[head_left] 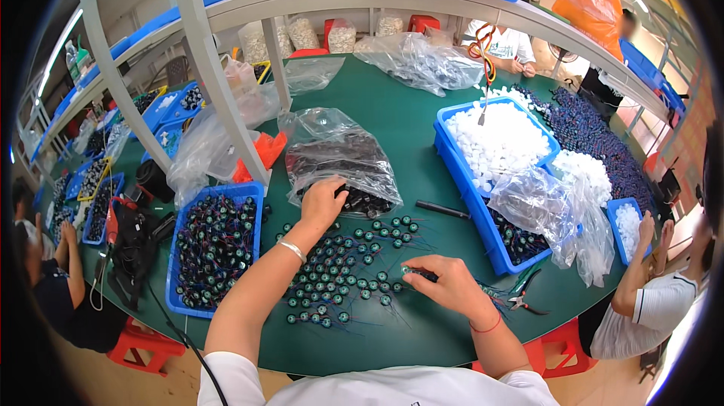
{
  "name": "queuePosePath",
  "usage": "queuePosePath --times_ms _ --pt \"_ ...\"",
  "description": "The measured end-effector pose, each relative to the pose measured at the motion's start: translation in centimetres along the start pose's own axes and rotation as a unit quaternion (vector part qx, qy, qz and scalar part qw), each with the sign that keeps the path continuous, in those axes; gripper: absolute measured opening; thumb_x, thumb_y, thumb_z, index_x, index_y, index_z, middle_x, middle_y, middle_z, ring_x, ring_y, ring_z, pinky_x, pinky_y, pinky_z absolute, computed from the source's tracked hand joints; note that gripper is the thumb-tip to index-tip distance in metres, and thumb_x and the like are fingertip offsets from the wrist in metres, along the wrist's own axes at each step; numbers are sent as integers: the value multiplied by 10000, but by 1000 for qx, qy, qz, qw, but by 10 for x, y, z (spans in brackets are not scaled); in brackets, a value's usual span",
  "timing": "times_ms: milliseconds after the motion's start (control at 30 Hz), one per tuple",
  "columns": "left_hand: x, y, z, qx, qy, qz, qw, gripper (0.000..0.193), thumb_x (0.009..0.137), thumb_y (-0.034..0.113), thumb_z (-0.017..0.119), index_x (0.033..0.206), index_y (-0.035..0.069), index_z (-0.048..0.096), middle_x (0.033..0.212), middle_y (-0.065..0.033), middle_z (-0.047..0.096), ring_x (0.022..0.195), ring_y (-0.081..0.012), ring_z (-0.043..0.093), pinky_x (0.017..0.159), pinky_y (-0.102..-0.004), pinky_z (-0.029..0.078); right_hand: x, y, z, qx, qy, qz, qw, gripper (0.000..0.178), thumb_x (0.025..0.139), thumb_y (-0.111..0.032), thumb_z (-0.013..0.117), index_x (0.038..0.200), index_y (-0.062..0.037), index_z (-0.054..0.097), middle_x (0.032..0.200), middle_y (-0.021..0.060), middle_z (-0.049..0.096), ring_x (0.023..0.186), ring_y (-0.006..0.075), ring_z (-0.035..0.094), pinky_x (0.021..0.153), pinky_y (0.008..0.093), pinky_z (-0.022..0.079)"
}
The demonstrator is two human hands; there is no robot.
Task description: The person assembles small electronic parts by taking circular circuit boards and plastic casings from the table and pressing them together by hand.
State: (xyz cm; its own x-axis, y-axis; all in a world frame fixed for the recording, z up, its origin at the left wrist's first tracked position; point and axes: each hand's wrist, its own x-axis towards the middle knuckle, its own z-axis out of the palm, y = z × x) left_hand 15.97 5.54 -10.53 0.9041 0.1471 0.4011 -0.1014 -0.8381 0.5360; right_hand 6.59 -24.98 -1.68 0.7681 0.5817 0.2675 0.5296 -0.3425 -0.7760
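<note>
My left hand (323, 201) is at the near mouth of a clear plastic bag (335, 138) filled with small black parts (360, 202). Its fingers are bent together over the parts, and whatever is in the fingertips is hidden. Between the thumb and fingers of my right hand (446, 283) is a small dark part with a greenish end (419, 273), held just above the table. Between my forearms, several round green-topped components with thin wires (324, 270) lie spread in loose rows. A blue bin (259, 244) beside my left forearm holds many more of them.
Right of centre, a blue bin (452, 161) heaped with white caps (498, 142) adjoins another holding wired components. A black rod (443, 210), pliers (526, 296) and a crumpled plastic bag (535, 198) lie nearby. A grey shelf frame (204, 51) stands over the green table; co-workers sit at both sides.
</note>
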Motion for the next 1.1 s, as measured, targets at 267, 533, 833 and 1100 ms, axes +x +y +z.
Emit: queuePosePath --times_ms 267,533,833,1100 --pt "-3 16 -13 29 -5 29 999 302 809 210 713 1074 66 705 1085 -145 693 974 -292 669 853 -352 528 12 0 -2 -30 -18 -20 999 231 859 -183 699 1017 -15 713 883 157 706 671 244 657 617 319 521" --pt "-57 101 -72 -503 -172 -125 837 347 823 21 729 1146 -6 603 1043 -63 638 965 -143 625 860 -283 524 35 -8 -3 44 77 -12 996 238 892 -118 676 1101 -6 692 822 54 683 657 56 540 591 227 447" --pt "-102 135 -87 -718 -126 -128 673 402 870 -25 659 1253 -40 539 1116 -145 639 1036 -232 649 944 -388 553 33 -28 -4 88 98 -155 979 247 872 -60 677 1116 -22 686 917 92 703 728 120 627 625 251 492" --pt "-106 140 -86 -704 -125 -122 688 379 887 33 670 1245 -44 571 1130 -137 646 1032 -234 653 941 -384 549 26 -45 -9 92 101 -136 981 235 848 -29 685 1081 -18 706 861 93 694 698 145 619 610 258 490"
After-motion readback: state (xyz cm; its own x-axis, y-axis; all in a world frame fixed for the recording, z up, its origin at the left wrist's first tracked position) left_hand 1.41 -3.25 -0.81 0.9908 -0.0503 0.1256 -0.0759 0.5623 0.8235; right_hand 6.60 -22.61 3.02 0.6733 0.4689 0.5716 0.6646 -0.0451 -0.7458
